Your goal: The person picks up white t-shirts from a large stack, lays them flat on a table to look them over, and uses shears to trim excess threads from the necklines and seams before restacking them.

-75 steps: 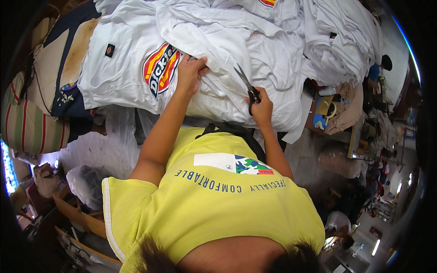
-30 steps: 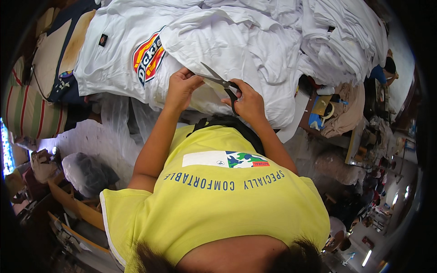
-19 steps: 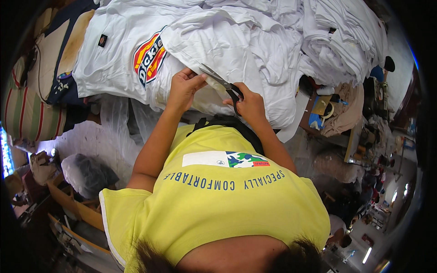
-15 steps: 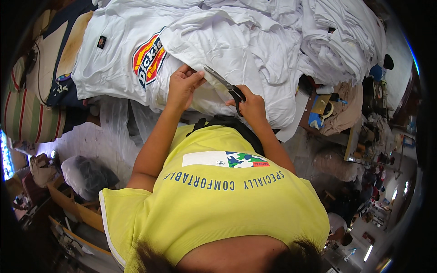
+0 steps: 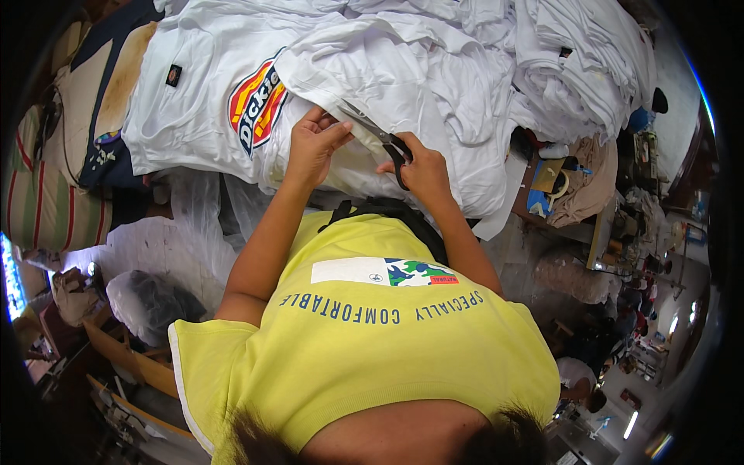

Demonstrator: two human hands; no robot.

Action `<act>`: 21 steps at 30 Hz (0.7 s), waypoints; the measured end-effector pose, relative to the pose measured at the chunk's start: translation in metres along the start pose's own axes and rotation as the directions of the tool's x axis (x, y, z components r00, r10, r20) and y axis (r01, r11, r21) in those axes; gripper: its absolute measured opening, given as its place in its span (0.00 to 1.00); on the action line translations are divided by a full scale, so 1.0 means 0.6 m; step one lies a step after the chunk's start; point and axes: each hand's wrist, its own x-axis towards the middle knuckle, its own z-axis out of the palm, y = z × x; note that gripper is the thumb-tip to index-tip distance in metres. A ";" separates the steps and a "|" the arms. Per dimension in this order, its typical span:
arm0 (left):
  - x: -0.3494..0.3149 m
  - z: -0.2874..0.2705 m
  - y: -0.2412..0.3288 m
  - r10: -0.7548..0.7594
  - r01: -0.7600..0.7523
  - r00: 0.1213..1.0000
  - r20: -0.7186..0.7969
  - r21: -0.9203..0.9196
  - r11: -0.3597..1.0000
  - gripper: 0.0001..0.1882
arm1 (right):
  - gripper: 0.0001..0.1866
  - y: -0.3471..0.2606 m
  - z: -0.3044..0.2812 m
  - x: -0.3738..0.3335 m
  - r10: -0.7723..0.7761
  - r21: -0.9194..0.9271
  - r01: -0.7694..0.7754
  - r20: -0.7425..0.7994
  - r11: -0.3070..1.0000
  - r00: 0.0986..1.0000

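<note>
A white T-shirt [image 5: 201,101] with a red, yellow and blue chest print is spread across the pile in front of me, part of it folded over. My left hand [image 5: 316,146] pinches the fabric's edge between thumb and fingers, just right of the print. In my right hand [image 5: 421,172] is a pair of scissors [image 5: 380,134] with black handles. Their metal blades point up and left, their tips close to the left fingertips at the cloth edge. Whether a thread lies between the blades is too small to tell.
More white shirts [image 5: 581,70] are heaped at the far right. A striped cushion [image 5: 58,205] lies at the left. Beyond my right arm a table holds a tape roll [image 5: 559,184] and beige cloth [image 5: 593,178]. A plastic-wrapped bundle [image 5: 147,302] stands on the floor at left.
The scissors and my right hand have moved slightly left, bringing the blades nearer to my left fingertips. My left hand keeps its pinch on the shirt and has barely shifted.
</note>
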 end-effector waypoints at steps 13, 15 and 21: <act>0.013 -0.011 0.002 0.090 -0.091 0.995 0.030 0.034 0.995 0.27 | 0.33 -0.027 0.007 0.025 -0.127 -0.131 0.111 -0.125 0.985 0.984; 0.014 -0.012 0.003 0.089 -0.090 0.996 0.032 0.031 0.995 0.27 | 0.33 -0.030 0.006 0.025 -0.072 -0.143 0.060 -0.081 0.988 0.994; 0.021 -0.012 0.010 0.076 -0.076 0.997 -0.008 -0.008 0.997 0.28 | 0.22 0.002 0.010 0.014 0.000 0.046 0.000 -0.003 0.999 1.000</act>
